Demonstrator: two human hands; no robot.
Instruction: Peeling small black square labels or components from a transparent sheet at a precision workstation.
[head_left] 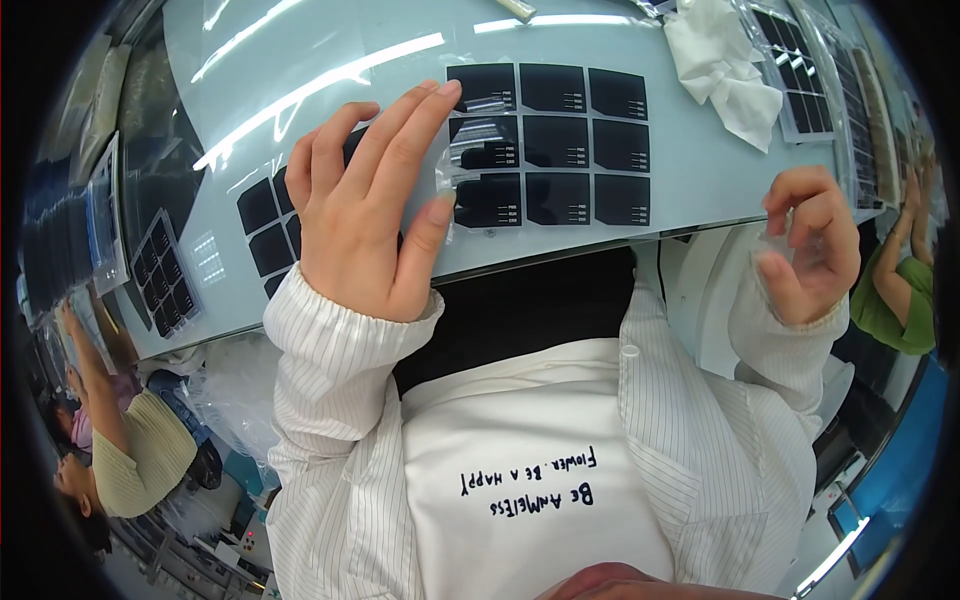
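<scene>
A see-through sheet bearing rows of black label panels lies flat on the glossy table before me. At its left edge is my left hand, palm down, fingers stretched out and thumb apart. The fingertips reach the top left panel; the thumb rests by the lower left one, beside a wrinkled see-through film edge. My right hand is raised past the table's front edge, right of the sheet. Its fingers curl loosely, with a gap to the thumb; a faint see-through patch shows there, too unclear to name.
More black panels lie partly under my left hand and forearm. Another panel sheet is at the far left. A crumpled white cloth or tissue and a further panel sheet are at the back right. Other people sit at both sides.
</scene>
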